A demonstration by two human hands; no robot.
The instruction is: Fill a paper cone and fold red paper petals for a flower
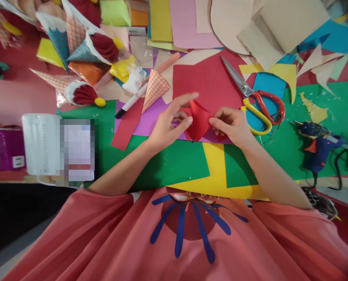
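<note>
A small folded red craft sheet (pixel 200 121) is between my hands, low over the table. My right hand (pixel 231 124) pinches its right edge between thumb and fingers. On the other side, my left hand (pixel 174 121) has its fingers apart, the index stretched out above the sheet and the thumb close to its left edge; whether the thumb touches it I cannot tell. Behind lies a larger red sheet (pixel 203 80). Left of it, a checked paper cone (pixel 156 89) rests beside a capped marker (pixel 131 102) and a red strip (pixel 128 127).
Scissors (pixel 247 91) with red and yellow handles lie beyond my right hand. A blue glue gun (pixel 320 150) with a cord stands at the right. Finished cone pieces (pixel 86 47) crowd the back left. A phone (pixel 78 150) leans against a white box (pixel 41 144). Green sheets (pixel 159 166) cover the table.
</note>
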